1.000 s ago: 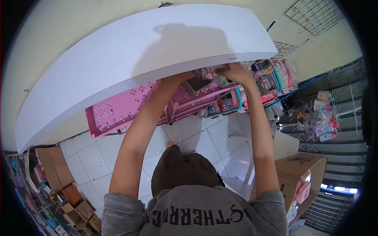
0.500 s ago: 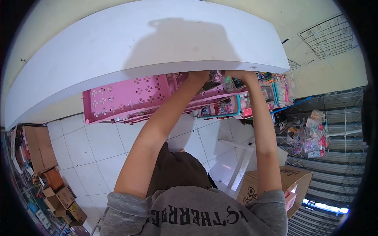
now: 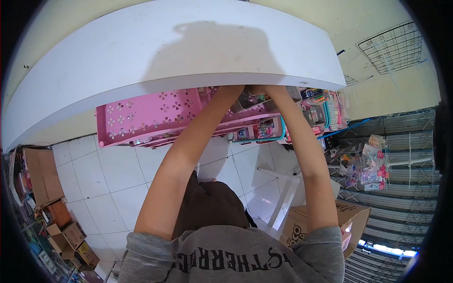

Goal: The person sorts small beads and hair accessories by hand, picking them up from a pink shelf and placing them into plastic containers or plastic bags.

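Both arms reach in beneath the front edge of a white shelf (image 3: 222, 52). My left hand (image 3: 234, 89) is mostly hidden under that edge, above the pink rack with flower-shaped holes (image 3: 155, 115); only the wrist area shows. Close to it, my right hand (image 3: 266, 89) also disappears beneath the shelf, its fingers out of sight. Between the wrists lies a dark container with small colourful items (image 3: 250, 100). What either hand holds, if anything, cannot be made out. Below the right forearm hangs a teal-rimmed basket (image 3: 264, 139) holding small packaged goods.
More packed baskets (image 3: 315, 113) stand to the right. A cardboard box (image 3: 349, 214) sits beside my right elbow, near a white stand (image 3: 283, 198). Small bagged goods (image 3: 370, 165) hang on the metal shutter. Cardboard boxes (image 3: 45, 177) line the left side, and a wire grid (image 3: 394, 47) is on the wall.
My right hand has moved left, closer to my left hand, and deeper under the shelf. My left wrist has shifted slightly left. The dark container between them shows more plainly.
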Motion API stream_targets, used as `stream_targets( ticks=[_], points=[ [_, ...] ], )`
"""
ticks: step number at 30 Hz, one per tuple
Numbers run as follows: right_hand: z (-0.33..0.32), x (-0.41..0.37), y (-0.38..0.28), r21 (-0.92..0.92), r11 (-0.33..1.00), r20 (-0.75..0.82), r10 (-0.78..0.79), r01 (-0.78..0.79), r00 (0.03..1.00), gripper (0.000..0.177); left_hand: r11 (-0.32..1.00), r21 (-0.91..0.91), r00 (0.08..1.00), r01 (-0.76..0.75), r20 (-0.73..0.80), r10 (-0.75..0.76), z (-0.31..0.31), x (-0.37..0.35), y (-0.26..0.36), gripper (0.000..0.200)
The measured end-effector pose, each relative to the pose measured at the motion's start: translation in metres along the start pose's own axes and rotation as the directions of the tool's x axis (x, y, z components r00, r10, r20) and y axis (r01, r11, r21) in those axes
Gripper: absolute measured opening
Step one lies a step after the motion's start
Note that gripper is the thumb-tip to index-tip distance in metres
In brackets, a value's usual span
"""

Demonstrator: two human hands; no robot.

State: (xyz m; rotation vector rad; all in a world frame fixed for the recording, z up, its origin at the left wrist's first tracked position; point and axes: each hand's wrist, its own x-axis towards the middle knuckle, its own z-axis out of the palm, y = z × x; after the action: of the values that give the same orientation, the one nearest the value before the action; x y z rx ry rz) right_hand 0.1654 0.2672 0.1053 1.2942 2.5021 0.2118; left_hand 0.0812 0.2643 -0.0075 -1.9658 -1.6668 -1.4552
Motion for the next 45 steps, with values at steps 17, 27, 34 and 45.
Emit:
stream_targets(
  ticks=[17,27,34,45],
  points=[
    [0.037,-0.048,0.028,0.367,0.921,-0.351,0.011,0.127,0.936,0.018,0.985,-0.154,0.966,0.073,0.258,-0.031,-0.05,0.019,0.016,0.023],
    [0.1,-0.175,0.019,0.835,0.506,-0.448,0.392,0.219,0.803,0.033,0.906,0.171,0.797,-0.387,0.556,0.236,-0.061,0.005,0.032,0.01],
    [0.169,-0.288,0.007,0.973,0.229,-0.113,0.532,-0.014,0.839,0.035,0.837,0.128,0.301,-0.531,0.953,0.045,-0.045,0.03,0.037,0.014],
    [0.222,-0.325,-0.016,0.996,-0.002,0.083,0.376,-0.089,0.923,0.034,0.993,0.093,0.486,-0.071,0.873,-0.046,-0.079,0.035,0.056,0.031]
  ],
)
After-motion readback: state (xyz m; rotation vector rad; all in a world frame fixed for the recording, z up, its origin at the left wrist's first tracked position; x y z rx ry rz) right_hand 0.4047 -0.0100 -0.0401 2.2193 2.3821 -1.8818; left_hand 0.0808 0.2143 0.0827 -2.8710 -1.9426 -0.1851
